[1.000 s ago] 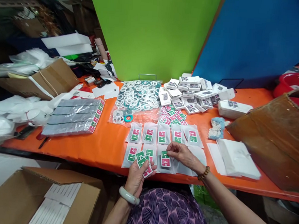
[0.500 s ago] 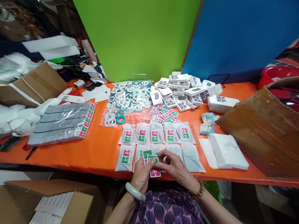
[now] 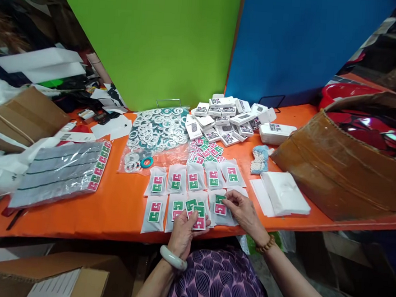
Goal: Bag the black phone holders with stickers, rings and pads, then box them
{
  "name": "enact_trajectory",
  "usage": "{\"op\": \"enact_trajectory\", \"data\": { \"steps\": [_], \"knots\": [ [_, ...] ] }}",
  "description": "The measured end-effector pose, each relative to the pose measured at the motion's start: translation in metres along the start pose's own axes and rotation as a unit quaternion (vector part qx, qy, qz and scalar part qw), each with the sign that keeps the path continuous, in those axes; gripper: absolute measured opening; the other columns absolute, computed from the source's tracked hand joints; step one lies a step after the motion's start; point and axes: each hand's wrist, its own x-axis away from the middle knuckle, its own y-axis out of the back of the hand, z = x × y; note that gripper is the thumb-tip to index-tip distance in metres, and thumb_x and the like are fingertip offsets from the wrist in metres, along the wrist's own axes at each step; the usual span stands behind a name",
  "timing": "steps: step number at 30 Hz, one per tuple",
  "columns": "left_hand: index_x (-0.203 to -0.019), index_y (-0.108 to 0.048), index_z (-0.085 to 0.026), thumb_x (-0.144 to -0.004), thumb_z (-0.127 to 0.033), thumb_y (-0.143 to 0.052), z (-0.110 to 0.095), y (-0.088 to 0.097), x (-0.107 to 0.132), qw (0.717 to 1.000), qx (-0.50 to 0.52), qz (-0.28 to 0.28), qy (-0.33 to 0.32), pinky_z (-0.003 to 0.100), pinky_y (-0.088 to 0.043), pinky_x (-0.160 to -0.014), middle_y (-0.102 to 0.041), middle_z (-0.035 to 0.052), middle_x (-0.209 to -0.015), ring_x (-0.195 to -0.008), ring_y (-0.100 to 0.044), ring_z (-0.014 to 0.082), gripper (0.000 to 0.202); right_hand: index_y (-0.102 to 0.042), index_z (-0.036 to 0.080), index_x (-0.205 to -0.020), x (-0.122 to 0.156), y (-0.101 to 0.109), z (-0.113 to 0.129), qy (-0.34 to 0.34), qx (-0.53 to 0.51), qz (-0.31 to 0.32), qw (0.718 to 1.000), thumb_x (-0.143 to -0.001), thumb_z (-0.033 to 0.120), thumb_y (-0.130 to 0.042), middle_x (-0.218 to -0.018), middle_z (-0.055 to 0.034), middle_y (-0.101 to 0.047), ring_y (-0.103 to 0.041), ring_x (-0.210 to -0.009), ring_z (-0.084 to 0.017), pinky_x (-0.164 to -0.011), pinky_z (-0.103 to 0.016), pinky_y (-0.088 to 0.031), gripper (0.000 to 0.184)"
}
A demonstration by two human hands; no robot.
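Observation:
My left hand [image 3: 181, 235] is closed on a small fan of red-and-green printed packets [image 3: 199, 223], thumb on top, above the front row of pouches. In my right hand [image 3: 245, 215], one red-and-green packet [image 3: 220, 209] is pinched at its right edge. It lies over a pale pouch [image 3: 225, 220] in the front row; whether it touches is hard to tell. Pale pouches stand in two rows, and most carry such a packet, like the front-left pouch [image 3: 153, 227]. My right hand partly covers the last front pouch [image 3: 241, 192].
Behind the pouches lie loose packets [image 3: 206, 151], white rings [image 3: 158, 127] in a bag and small white boxes [image 3: 227, 119]. A stack of white pouches [image 3: 288, 195] and a big carton [image 3: 338, 176] stand right. A plastic-wrapped grey bundle [image 3: 64, 171] lies left.
My right hand has moved right, away from my left hand, carrying one packet onto the fourth front pouch. My left hand still holds the others. The view has shifted right.

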Motion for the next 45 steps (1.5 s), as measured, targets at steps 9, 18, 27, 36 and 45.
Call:
{"op": "enact_trajectory", "data": {
  "steps": [9, 18, 27, 36, 45],
  "knots": [
    [-0.092, -0.062, -0.013, -0.052, -0.042, -0.085, 0.001, -0.013, -0.001, 1.0, -0.004, -0.003, -0.022, 0.031, -0.056, -0.064, -0.073, 0.0054, -0.079, -0.075, -0.071, 0.0238, 0.054, -0.057, 0.017, -0.1, 0.015, -0.002, 0.011, 0.086, 0.121, -0.079, 0.986, -0.082, 0.033, -0.055, -0.085, -0.0045, -0.058, -0.052, -0.068, -0.016, -0.066, -0.03, -0.042, 0.024],
    [-0.087, -0.058, -0.014, -0.061, -0.048, -0.079, 0.003, -0.024, -0.004, 0.999, -0.029, 0.045, -0.009, 0.025, -0.055, -0.055, -0.073, 0.0056, -0.077, -0.068, -0.071, 0.0196, 0.047, -0.052, 0.019, -0.073, 0.019, 0.005, 0.023, -0.065, -0.166, 0.086, 0.98, -0.071, 0.047, -0.066, -0.055, 0.0075, -0.042, -0.033, -0.045, -0.007, -0.044, -0.021, -0.026, 0.031],
    [-0.078, -0.051, -0.016, -0.066, -0.045, -0.078, 0.003, -0.022, -0.005, 0.997, -0.067, 0.034, 0.015, 0.024, -0.057, -0.055, -0.072, 0.0053, -0.067, -0.06, -0.07, 0.0179, 0.041, -0.055, 0.019, -0.073, 0.0, 0.066, -0.016, -0.017, 0.007, -0.051, 0.999, -0.073, 0.038, -0.061, -0.063, 0.003, -0.052, -0.048, -0.059, -0.013, -0.056, -0.025, -0.037, 0.02],
    [-0.088, -0.055, -0.014, -0.063, -0.047, -0.078, 0.006, -0.031, -0.002, 0.99, -0.099, 0.099, 0.024, 0.022, -0.055, -0.054, -0.071, 0.0041, -0.072, -0.061, -0.07, 0.0161, 0.047, -0.059, 0.019, -0.092, 0.015, 0.045, 0.0, 0.034, 0.081, -0.101, 0.991, -0.079, 0.037, -0.059, -0.083, -0.0025, -0.058, -0.046, -0.058, -0.012, -0.057, -0.027, -0.041, 0.022],
    [-0.089, -0.056, -0.015, -0.066, -0.053, -0.072, 0.0, -0.031, -0.01, 0.977, -0.155, 0.143, 0.005, 0.02, -0.05, -0.049, -0.067, 0.0028, -0.069, -0.053, -0.065, 0.0128, 0.047, -0.062, 0.019, -0.088, -0.005, 0.015, 0.047, 0.014, -0.144, 0.14, 0.979, -0.074, 0.034, -0.066, -0.071, 0.0031, -0.057, -0.046, -0.053, -0.008, -0.048, -0.021, -0.037, 0.021]
  ]
}}
